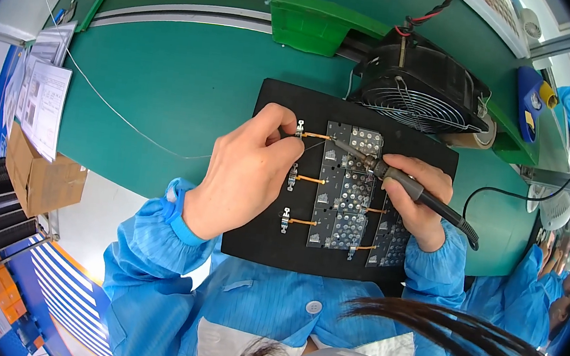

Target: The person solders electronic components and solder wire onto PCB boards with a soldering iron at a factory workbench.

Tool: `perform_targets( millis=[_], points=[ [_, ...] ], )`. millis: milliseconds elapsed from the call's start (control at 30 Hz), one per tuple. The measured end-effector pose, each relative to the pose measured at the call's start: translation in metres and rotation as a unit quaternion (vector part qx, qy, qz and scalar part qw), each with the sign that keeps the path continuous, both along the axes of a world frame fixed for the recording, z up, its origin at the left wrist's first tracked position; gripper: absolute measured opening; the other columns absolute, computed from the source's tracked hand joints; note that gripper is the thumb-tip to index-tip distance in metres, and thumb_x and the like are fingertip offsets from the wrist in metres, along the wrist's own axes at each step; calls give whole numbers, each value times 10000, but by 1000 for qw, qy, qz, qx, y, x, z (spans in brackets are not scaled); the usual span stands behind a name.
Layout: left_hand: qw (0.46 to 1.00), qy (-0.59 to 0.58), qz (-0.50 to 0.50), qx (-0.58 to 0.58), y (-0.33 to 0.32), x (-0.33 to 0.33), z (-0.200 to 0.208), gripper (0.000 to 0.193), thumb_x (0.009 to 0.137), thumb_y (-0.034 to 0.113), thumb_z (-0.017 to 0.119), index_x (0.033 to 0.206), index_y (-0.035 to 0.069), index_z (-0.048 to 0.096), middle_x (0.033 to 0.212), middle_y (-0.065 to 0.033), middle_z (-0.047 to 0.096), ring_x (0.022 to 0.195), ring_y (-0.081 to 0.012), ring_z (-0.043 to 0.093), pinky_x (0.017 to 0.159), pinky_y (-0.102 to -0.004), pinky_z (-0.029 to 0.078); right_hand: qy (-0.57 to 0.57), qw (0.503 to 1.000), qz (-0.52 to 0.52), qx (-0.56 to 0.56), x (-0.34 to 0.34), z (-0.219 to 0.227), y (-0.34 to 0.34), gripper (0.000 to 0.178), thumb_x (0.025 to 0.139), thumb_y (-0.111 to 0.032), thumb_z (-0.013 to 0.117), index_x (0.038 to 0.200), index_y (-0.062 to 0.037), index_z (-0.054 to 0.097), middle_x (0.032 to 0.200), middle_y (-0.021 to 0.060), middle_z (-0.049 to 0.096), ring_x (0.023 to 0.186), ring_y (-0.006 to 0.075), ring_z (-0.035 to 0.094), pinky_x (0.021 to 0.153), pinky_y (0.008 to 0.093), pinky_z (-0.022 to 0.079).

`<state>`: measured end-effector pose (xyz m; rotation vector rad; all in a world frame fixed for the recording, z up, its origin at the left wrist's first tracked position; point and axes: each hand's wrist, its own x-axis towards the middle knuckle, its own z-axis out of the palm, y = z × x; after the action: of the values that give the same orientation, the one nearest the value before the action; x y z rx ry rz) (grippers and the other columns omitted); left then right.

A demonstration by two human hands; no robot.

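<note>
My right hand point(424, 194) grips a soldering iron point(410, 187) like a pen, its tip touching or just over the upper left circuit board point(333, 157), where an orange flex strip point(316, 136) meets it. My left hand point(247, 167) pinches thin solder wire point(189, 158), whose short end reaches from the fingertips toward the iron's tip. A small metal connector point(300, 129) at the strip's outer end sits beside these fingertips. Below, further dark boards with round silvery pads carry similar strips and connectors. All lie on a black mat point(256, 245).
A black fan point(422, 81) with a wire guard stands behind the mat, near a green bin point(309, 26). The iron's black cord point(501, 191) runs off right. Paper sheets point(44, 105) hang at the left edge above a cardboard box point(39, 175). Co-workers in blue sit at right.
</note>
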<state>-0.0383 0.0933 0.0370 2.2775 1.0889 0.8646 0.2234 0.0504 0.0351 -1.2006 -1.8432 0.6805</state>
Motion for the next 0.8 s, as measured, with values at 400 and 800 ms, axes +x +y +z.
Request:
perform_targets(
  millis=[400,800],
  points=[
    [1000,-22,-13,-4,11,12,-8,110,715,-65,702,797,-16,647,920,-95,543,654,-197,580,571,-321,467,-15,1000,-6,0,-1,2,2,270,724,-72,710,971,33,678,726,144,655,619,240,652,568,305,502],
    [994,-87,0,-61,16,17,-13,118,745,-70,690,835,-9,646,915,-84,532,667,-176,561,569,-301,442,-16,1000,-12,1,0,4,2,261,723,-64,705,964,32,678,700,133,635,591,225,622,548,294,475]
  ],
)
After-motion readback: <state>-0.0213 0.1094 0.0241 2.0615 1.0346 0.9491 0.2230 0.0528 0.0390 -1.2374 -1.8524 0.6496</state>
